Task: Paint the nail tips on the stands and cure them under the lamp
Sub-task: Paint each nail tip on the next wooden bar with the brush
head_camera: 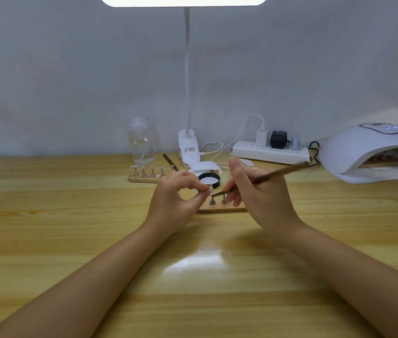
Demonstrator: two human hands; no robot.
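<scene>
Wooden table (71, 240): one, pale yellow grain, glossy, bearing all items.

Curing lamp (373, 152): one, white dome, open front, far right of the table.

Desk lamp (187, 152): one, white, clip base on a gooseneck, lit head at top edge.

Power strip (269, 153): one, white, three plugs seated, against the wall.

Bottle (141, 140): one, clear, left of the desk lamp.

Far stand board (141, 178): one, wooden; five small metal pegs visible, each topped with a pale tip.

Near stand board (222, 210): one, wooden, between the hands; two pegs visible, the rest hidden.

Jar lid (209, 179): one, black rim, white inside.

Left hand (173, 201): thumb and forefinger pinch a nail tip (211, 188), pale, pointed, translucent, above the near board.

Right hand (258, 191): fingers curled round a brown brush (266, 176), bristle end at the tip.

Spare brush (170, 161): one, lying behind the far board.
</scene>
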